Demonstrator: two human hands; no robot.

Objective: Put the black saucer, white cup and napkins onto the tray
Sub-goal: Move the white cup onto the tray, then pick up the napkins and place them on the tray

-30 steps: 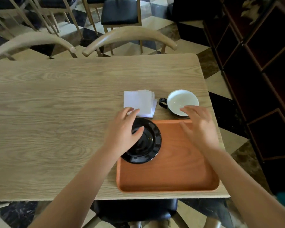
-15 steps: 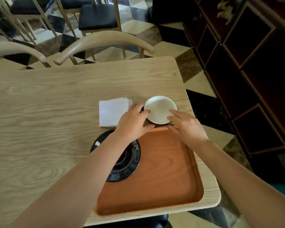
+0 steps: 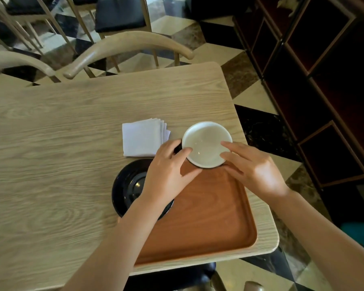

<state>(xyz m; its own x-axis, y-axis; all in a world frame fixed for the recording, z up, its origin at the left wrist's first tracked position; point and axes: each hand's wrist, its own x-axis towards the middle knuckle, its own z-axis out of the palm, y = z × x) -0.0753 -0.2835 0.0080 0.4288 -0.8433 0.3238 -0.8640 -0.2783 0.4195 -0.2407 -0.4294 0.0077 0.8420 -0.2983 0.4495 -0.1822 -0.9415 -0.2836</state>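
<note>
The white cup (image 3: 206,143), black outside, is held between both hands at the far edge of the orange-brown tray (image 3: 208,213). My left hand (image 3: 168,173) grips its left side by the handle. My right hand (image 3: 252,166) holds its right rim. The black saucer (image 3: 127,185) sits half on the tray's left edge, half over the wooden table, and my left forearm covers part of it. A stack of white napkins (image 3: 144,137) lies on the table just left of the cup, beyond the saucer.
The wooden table (image 3: 61,164) ends close to the right of the tray, with tiled floor beyond. Two curved wooden chair backs (image 3: 126,45) stand along the far edge. A dark shelving unit (image 3: 324,80) stands to the right.
My left hand left the saucer and went to the cup's handle side. My right hand closed on the cup's right rim. The cup now overlaps the tray's far edge.
</note>
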